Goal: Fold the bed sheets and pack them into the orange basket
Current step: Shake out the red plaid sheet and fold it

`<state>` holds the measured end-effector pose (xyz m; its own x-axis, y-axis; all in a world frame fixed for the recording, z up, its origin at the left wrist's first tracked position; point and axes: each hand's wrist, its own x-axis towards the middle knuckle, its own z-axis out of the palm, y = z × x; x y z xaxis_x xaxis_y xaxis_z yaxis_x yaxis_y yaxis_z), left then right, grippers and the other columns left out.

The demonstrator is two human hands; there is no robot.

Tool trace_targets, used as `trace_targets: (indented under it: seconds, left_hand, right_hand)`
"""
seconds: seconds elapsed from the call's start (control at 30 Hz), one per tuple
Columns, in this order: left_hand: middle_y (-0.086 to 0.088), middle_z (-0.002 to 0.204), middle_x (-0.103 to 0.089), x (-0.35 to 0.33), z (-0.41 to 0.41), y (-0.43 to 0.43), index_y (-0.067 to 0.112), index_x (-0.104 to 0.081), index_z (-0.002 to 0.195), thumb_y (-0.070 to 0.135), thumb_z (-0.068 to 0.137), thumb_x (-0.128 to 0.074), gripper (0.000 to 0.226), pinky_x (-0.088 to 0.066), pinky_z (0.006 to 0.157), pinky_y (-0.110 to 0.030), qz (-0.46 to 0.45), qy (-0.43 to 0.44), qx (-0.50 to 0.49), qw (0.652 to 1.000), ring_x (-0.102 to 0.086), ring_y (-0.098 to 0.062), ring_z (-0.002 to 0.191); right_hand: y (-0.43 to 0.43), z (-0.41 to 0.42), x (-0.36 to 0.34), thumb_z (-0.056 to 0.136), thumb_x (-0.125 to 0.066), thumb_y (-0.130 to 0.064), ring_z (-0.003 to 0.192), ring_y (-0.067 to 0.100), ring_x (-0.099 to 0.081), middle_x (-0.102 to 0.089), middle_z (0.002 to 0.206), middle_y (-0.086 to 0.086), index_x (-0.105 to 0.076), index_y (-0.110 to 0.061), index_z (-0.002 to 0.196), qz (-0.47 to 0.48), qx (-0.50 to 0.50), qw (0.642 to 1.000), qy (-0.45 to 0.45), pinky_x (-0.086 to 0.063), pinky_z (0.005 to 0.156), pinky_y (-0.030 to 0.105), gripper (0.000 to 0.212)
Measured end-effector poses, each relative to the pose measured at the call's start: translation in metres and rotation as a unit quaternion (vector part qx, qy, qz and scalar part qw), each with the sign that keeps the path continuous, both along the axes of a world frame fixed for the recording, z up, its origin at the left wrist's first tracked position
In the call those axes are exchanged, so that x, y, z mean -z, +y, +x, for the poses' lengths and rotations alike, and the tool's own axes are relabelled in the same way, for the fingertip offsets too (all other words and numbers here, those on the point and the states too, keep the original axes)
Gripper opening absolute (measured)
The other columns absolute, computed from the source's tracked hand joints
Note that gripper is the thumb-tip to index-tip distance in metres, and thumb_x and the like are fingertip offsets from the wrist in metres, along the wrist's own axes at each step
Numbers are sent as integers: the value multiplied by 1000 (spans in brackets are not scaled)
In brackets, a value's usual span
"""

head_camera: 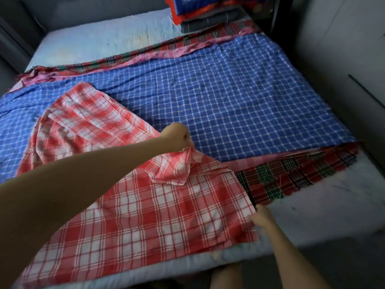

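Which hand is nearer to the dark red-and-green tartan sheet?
Right. The right hand is just beside the tartan sheet; the left hand is farther off, pinching the red-white checked sheet.

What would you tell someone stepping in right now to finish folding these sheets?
Left hand: grips a bunched corner of the red-and-white checked sheet, raised over the sheet's middle.
Right hand: at that sheet's right edge; too blurred to tell its grip.
Where things are: the red sheet lies on the blue checked sheet, which covers a dark plaid sheet on the mattress. A stack of folded cloth sits at the far end.
Done: the red sheet is only partly folded.
Left: finish it, fold the other two, pack. The orange basket is not in view.
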<state>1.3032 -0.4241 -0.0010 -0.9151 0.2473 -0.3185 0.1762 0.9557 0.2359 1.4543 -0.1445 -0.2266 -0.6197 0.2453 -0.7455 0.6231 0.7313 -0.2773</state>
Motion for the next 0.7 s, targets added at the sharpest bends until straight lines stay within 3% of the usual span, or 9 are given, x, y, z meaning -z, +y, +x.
trace_targets:
  seconds: [0.13, 0.27, 0.37, 0.43, 0.5, 0.57, 0.7]
  left_hand:
    - [-3, 65, -49, 8, 5, -5, 10, -48, 64, 25, 92, -56, 33, -36, 51, -23, -2, -3, -7, 1000, -43, -15, 58]
    - [4, 58, -45, -10, 1, -14, 13, -47, 59, 35, 92, -57, 41, -34, 49, -20, 8, 24, -30, 999, -42, -9, 54]
    - [4, 56, -45, -28, 0, -23, 10, -48, 59, 34, 92, -58, 41, -33, 48, -20, 33, 55, -51, 997, -41, -8, 52]
    - [1, 53, -44, -42, 1, -35, 7, -54, 61, 35, 90, -61, 41, -34, 48, -21, 49, 63, -67, 994, -40, -9, 49]
    - [-1, 50, -45, -59, 1, -46, 3, -61, 62, 36, 87, -65, 42, -34, 47, -22, 69, 64, -89, 992, -40, -10, 46]
    - [0, 49, -48, -82, -1, -57, -1, -66, 64, 35, 85, -68, 42, -36, 44, -20, 115, 66, -130, 983, -42, -8, 42]
    - [9, 32, -47, -134, 0, -85, 10, -62, 50, 35, 83, -69, 42, -32, 37, -7, 212, 105, -185, 954, -44, 2, 31]
  right_hand:
    - [-3, 14, 8, 84, -57, -37, 89, 21, -64, -65, 91, 0, -65, -18, 91, 35, -26, 999, -9, -52, 80, 33, 21]
    - [-4, 11, -9, 74, -64, -29, 78, 21, -61, -63, 78, 1, -57, -20, 65, -33, 51, 998, -8, -48, 72, 31, 15]
    - [-11, 2, -22, 70, -61, -17, 79, 33, -68, -70, 75, 10, -66, -8, 73, -117, 89, 988, 46, -55, 73, 42, 11]
    - [-30, -2, -56, 77, -59, -17, 82, 32, -67, -70, 83, 11, -65, -10, 82, -127, 70, 986, 86, -56, 75, 44, 11]
    - [-56, -13, -106, 83, -60, -18, 82, 25, -63, -64, 87, 5, -56, -12, 87, -121, 38, 983, 135, -54, 71, 36, 8]
    - [-83, -31, -161, 86, -63, -17, 80, 19, -56, -55, 89, -1, -48, -13, 97, -104, 14, 973, 204, -46, 62, 28, 18]
    - [-150, -67, -273, 89, -62, -11, 83, 15, -50, -44, 99, -8, -50, -13, 115, -177, -27, 925, 336, -44, 61, 20, 29]
